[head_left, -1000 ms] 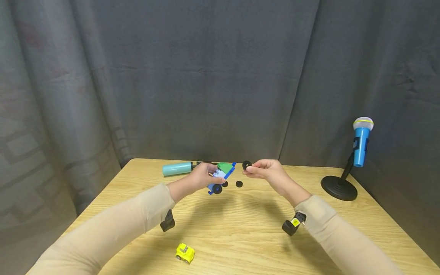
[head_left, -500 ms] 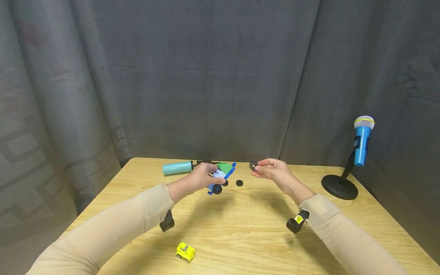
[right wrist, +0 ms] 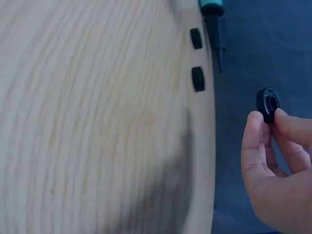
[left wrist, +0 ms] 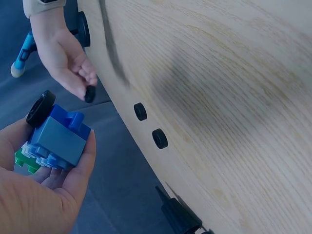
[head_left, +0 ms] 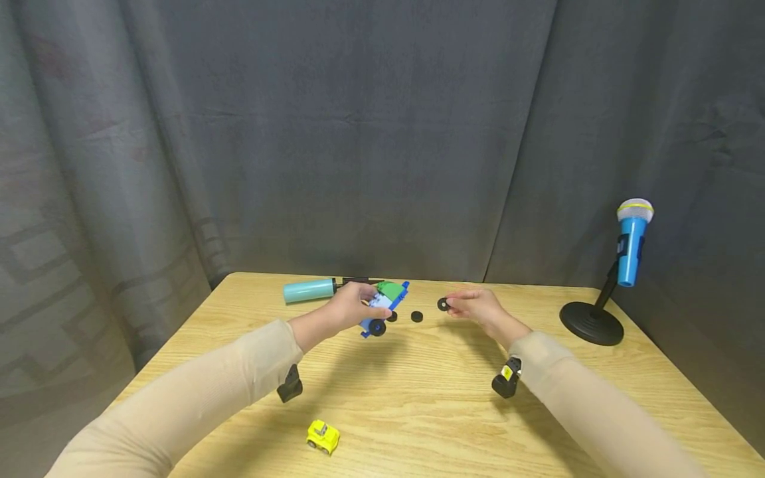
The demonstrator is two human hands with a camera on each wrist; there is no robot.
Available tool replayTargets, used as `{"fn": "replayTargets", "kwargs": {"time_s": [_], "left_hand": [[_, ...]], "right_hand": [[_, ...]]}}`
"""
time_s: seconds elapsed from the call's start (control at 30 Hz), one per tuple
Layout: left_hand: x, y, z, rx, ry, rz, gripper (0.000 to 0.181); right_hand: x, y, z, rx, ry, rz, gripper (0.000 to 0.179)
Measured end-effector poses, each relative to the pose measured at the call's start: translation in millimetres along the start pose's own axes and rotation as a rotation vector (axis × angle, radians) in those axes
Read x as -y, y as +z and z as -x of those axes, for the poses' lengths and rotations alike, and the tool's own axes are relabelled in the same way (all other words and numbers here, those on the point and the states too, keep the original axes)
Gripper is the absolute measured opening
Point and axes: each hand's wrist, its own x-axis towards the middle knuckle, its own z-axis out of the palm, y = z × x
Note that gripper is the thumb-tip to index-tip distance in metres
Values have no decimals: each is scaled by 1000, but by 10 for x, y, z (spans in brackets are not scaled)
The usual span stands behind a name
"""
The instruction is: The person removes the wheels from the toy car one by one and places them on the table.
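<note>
Tilted above the table, a toy car of blue, light blue and green blocks (left wrist: 59, 139) is gripped by my left hand (head_left: 346, 307) between thumb and fingers. One black wheel (head_left: 377, 328) sits on its side. My right hand (head_left: 481, 308) pinches a loose black wheel (right wrist: 268, 105) by its edge, thumb against fingertips, apart from the car. Two more black wheels lie flat on the table between the hands: one wheel (left wrist: 140, 111) nearer my right hand, the other wheel (left wrist: 160, 139) partly behind the car in the head view.
A teal-handled tool with a dark shaft, perhaps a screwdriver (head_left: 309, 291), lies at the table's back edge. Nearer me is a small yellow toy car (head_left: 323, 437). At the right stands a blue toy microphone (head_left: 632, 249) on a round black base (head_left: 592, 323). Grey curtains hang behind.
My right hand has moved slightly right, then lower, with the wheel still pinched, and the wheel has turned. My left hand and the block car have hardly moved.
</note>
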Motion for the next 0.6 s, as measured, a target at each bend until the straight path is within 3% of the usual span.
{"fn": "replayTargets", "kwargs": {"time_s": [0.37, 0.6], "left_hand": [[0, 11, 6, 10, 5, 10, 57], [-13, 8, -11, 8, 6, 21, 57]], "right_hand": [[-181, 103, -156, -200, 134, 71, 27], [-281, 146, -248, -229, 177, 141, 27]]}}
